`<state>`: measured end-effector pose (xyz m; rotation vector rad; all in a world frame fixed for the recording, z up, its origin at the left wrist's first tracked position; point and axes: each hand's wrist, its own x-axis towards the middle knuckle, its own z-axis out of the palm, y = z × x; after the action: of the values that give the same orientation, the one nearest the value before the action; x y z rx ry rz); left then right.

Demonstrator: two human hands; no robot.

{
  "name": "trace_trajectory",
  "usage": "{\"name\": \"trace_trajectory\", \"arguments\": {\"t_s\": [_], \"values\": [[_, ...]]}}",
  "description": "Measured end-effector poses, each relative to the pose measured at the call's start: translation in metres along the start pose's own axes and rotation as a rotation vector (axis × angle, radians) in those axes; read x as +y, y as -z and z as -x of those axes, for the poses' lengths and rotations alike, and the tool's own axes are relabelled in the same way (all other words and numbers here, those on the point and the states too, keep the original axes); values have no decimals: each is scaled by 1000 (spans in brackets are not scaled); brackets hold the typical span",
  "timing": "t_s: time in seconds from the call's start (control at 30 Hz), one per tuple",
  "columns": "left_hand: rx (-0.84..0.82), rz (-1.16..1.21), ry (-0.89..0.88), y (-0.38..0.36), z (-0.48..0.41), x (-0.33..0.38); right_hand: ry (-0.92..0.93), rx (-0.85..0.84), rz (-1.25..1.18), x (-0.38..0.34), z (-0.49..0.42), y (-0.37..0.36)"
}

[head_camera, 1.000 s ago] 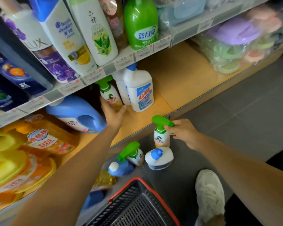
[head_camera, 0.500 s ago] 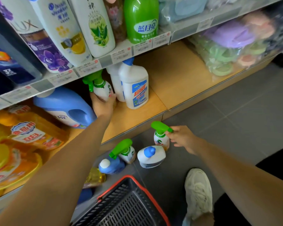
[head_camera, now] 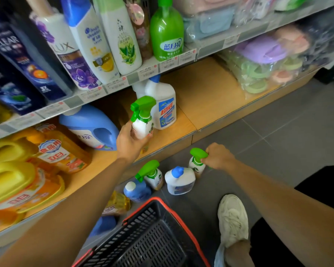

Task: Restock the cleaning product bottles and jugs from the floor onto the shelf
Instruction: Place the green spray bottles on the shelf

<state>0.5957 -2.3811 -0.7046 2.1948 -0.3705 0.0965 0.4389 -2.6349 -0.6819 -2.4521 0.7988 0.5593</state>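
Note:
My left hand (head_camera: 130, 140) grips a white spray bottle with a green trigger (head_camera: 143, 118) above the wooden bottom shelf (head_camera: 204, 97), next to a white bottle with a blue cap (head_camera: 165, 105). My right hand (head_camera: 218, 156) is closed around the green trigger of a second spray bottle (head_camera: 196, 162) standing on the floor. Beside it on the floor stand a white jug with a blue cap (head_camera: 179, 180), a third green-trigger spray bottle (head_camera: 151, 174), a blue bottle with a white cap (head_camera: 136, 190) and a yellow bottle (head_camera: 117, 204).
A blue detergent jug (head_camera: 91, 127) and orange and yellow jugs (head_camera: 52, 151) fill the shelf's left part. The upper shelf (head_camera: 114, 86) holds shampoo bottles. Bagged plastic goods (head_camera: 268, 60) lie at the right. A black basket with a red rim (head_camera: 148, 237) and my shoe (head_camera: 232, 218) are on the floor.
My left hand has drawn its spray bottle out from the back of the shelf toward the front. My right hand has closed on the floor bottle's green trigger.

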Motion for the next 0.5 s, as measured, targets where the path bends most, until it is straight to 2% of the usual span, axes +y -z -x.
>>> {"name": "trace_trajectory", "arguments": {"t_s": [0.07, 0.13, 0.27, 0.37, 0.5], "values": [[-47, -66, -64, 21, 7, 10, 28, 40, -4, -10, 7, 5], [-117, -66, -103, 43, 16, 23, 133, 131, -97, -24, 14, 10], [-252, -51, -167, 87, 40, 50, 544, 267, -518, -69, 49, 31], [-380, -16, -206, 113, 61, 63, 764, 134, -701, -99, 86, 51], [-514, 20, -188, 143, 97, 77, 992, 53, -569, -117, 127, 62]]}}
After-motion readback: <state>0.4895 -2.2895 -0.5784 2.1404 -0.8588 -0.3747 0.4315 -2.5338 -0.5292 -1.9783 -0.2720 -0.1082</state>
